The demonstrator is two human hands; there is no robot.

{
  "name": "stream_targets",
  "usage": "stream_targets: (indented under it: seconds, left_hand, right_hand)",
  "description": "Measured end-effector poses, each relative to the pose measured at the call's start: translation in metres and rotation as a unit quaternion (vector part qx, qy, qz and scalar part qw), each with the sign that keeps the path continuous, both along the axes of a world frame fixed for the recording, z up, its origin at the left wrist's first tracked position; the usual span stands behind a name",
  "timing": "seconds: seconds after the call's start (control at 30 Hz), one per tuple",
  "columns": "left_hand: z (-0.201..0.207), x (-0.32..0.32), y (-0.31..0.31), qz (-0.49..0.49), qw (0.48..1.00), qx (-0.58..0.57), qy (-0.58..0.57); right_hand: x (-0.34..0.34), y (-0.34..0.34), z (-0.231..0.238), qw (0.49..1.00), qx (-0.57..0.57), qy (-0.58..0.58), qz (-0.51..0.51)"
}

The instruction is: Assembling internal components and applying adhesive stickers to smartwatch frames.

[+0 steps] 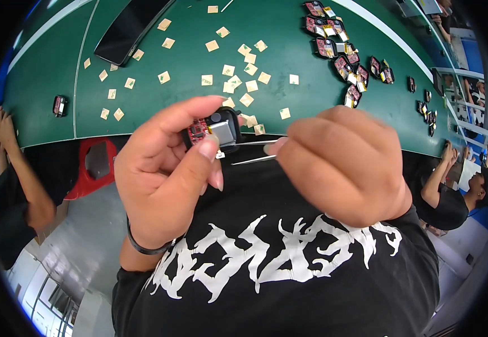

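My left hand (157, 168) is closed round a small black device housing (235, 119), held up over my lap by the table's near edge. Inside the housing a red circuit board (198, 130) sits beside a silver battery (221, 133). My left thumb presses near the board, and a small white connector (220, 154) shows by the thumb tip. My right hand (345, 163), slightly blurred, grips a pair of metal tweezers (255, 160). Their prongs are spread; the upper one reaches to the housing's right edge, while the lower one points into the space just below it.
Many beige adhesive squares (207, 80) lie scattered over the green table (159, 109). Similar open housings (325, 48) cluster at the far right; one housing (60, 105) lies far left. A black flat panel (129, 33) lies at the back. Co-workers sit on both sides, near a red stool (89, 171).
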State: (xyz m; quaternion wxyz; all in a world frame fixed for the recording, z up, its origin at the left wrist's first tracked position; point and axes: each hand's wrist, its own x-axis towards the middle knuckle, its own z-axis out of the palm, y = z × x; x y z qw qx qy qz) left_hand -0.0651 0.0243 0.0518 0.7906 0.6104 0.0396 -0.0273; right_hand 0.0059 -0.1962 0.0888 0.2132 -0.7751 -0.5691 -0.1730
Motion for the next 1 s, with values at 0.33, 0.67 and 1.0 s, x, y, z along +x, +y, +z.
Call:
stream_targets:
  seconds: [0.33,0.67,1.0]
  left_hand:
    - [0.012,-0.001,0.014,-0.026,0.999,0.007,0.025]
    - [0.011,-0.007,0.019,-0.051,0.996,0.054,-0.049]
    - [0.004,0.0,0.021,-0.056,0.98,0.134,-0.138]
  right_hand:
    - [-0.001,0.009,-0.008,0.996,0.076,0.053,-0.001]
    - [-0.005,0.023,-0.004,0.996,0.09,0.016,-0.019]
    - [0.003,0.012,-0.005,0.991,0.064,0.113,-0.023]
